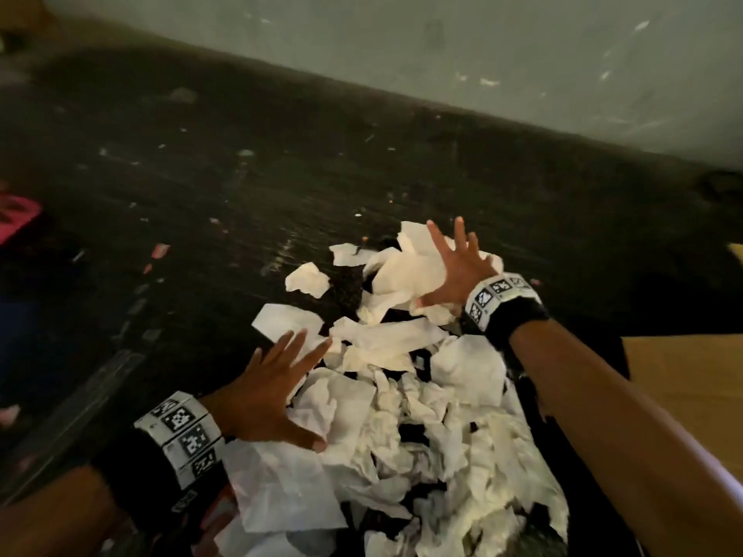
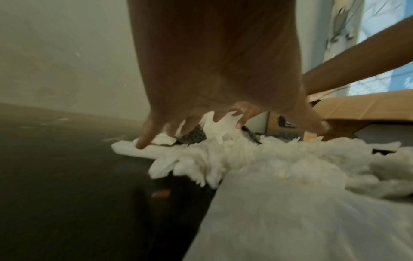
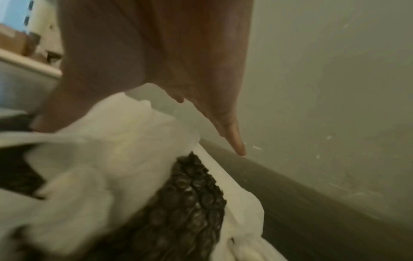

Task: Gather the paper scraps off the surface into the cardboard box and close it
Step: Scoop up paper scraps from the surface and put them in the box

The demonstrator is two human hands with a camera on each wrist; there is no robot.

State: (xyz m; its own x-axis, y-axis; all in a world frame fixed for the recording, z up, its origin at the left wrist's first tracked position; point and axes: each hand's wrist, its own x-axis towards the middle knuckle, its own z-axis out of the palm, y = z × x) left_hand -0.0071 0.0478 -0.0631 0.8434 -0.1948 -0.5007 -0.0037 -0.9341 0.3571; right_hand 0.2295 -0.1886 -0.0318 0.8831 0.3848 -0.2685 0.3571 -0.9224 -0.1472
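A heap of crumpled white paper scraps [image 1: 402,396] lies on a dark surface [image 1: 201,195]. My left hand [image 1: 281,379] lies flat with spread fingers on the heap's left edge, one fingertip pressing a scrap [image 2: 143,150]. My right hand [image 1: 446,267] is spread open on the scraps at the heap's far end. Neither hand grips anything. The tan cardboard box [image 1: 683,379] is at the right edge, partly cut off, and in the left wrist view its flap [image 2: 362,109] shows just behind the scraps [image 2: 257,159]. In the right wrist view, scraps [image 3: 100,159] lie under my straight fingers [image 3: 234,137].
Dark bubble wrap [image 3: 190,203] lies among the scraps. A grey wall [image 1: 442,54] borders the surface at the back. Small bits of debris and a reddish scrap [image 1: 159,249] dot the left part. A pink object [image 1: 18,219] is at the left edge.
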